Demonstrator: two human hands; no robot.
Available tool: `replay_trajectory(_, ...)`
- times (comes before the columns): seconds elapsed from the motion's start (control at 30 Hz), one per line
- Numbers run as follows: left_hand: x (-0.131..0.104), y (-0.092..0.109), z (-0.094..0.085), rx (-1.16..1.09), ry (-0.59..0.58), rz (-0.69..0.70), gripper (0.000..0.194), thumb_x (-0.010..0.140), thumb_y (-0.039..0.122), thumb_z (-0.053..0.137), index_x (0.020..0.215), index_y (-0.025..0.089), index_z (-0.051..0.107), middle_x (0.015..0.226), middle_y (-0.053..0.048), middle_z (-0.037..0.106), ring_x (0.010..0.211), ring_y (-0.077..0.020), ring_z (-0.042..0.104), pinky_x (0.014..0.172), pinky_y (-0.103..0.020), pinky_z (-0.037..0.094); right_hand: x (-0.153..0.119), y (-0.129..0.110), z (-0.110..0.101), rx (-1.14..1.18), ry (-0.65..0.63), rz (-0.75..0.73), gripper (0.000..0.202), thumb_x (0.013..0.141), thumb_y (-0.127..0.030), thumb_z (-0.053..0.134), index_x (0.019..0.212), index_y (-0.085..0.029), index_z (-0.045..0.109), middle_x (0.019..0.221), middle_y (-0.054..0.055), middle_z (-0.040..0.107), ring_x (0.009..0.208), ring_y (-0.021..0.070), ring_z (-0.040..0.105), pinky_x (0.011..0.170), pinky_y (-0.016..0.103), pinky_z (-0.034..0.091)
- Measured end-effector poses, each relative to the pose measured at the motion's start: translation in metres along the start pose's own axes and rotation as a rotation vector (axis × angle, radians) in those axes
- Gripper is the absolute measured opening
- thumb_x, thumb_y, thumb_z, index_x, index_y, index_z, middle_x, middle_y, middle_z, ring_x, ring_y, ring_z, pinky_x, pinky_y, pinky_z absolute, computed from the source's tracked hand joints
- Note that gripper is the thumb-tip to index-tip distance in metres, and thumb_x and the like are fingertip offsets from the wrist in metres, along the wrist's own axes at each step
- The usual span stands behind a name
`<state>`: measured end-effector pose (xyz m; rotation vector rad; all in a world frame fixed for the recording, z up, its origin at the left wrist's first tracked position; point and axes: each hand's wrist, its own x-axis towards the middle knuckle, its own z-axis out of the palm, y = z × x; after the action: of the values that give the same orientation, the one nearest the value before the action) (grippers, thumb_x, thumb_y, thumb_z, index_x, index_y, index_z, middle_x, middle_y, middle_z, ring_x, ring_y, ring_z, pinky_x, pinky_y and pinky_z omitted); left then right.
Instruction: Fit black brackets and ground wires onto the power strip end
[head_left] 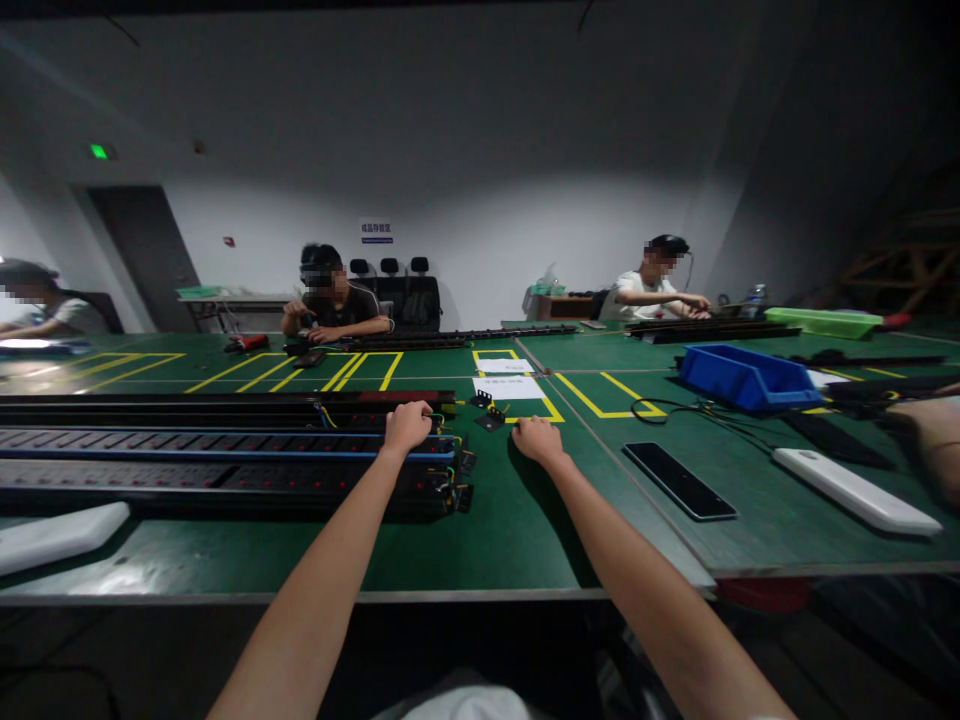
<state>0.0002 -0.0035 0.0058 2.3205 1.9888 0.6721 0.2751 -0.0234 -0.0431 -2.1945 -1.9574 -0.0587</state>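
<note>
Left hand (409, 426) over the long black strips' (225, 475) ends, left of frame; right hand (537, 440), just right of centre, down by the black brackets (491, 419)! Both curled, grip impossible to tell.

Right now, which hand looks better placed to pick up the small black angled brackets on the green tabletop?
Probably the right hand: it is close beside the small black angled brackets, apart from the long black bars. The left hand is over those bars, farther from the brackets.
</note>
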Motion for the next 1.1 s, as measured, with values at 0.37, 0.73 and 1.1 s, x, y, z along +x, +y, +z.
replay_trajectory(0.37, 0.0013, -0.0025, 0.0004, -0.036, 0.018, 0.033, 0.033, 0.083, 0.020, 0.055, 0.107, 0.029, 0.076, 0.121, -0.005, 0.069, 0.113, -0.0250, 0.063, 0.099, -0.038, 0.048, 0.0011, 0.0002, -0.0005, 0.006, -0.005, 0.001, 0.044, 0.098, -0.034, 0.038, 0.123, -0.013, 0.067, 0.126, 0.022, 0.062, 0.120, 0.0351, 0.057, 0.095, 0.045, 0.044)
replay_trajectory(0.73, -0.0014, -0.0001, -0.0016, -0.051, 0.072, 0.020, 0.027, 0.083, 0.018, 0.056, 0.102, 0.025, 0.073, 0.112, -0.004, 0.073, 0.106, -0.0230, 0.066, 0.092, -0.034, 0.051, 0.0013, 0.0004, 0.0004, 0.010, -0.005, 0.006, 0.044, 0.099, -0.034, 0.037, 0.123, -0.013, 0.067, 0.126, 0.022, 0.062, 0.120, 0.0343, 0.057, 0.096, 0.045, 0.044)
replay_trajectory(1.1, -0.0029, 0.0045, -0.0037, 0.023, 0.059, 0.026, 0.032, 0.087, 0.020, 0.051, 0.099, 0.026, 0.080, 0.112, -0.006, 0.074, 0.101, -0.0241, 0.068, 0.091, -0.034, 0.053, 0.0005, 0.0000, -0.0016, 0.002, -0.015, 0.004, 0.044, 0.098, -0.035, 0.038, 0.124, -0.014, 0.067, 0.127, 0.022, 0.062, 0.120, 0.0343, 0.057, 0.095, 0.044, 0.044)
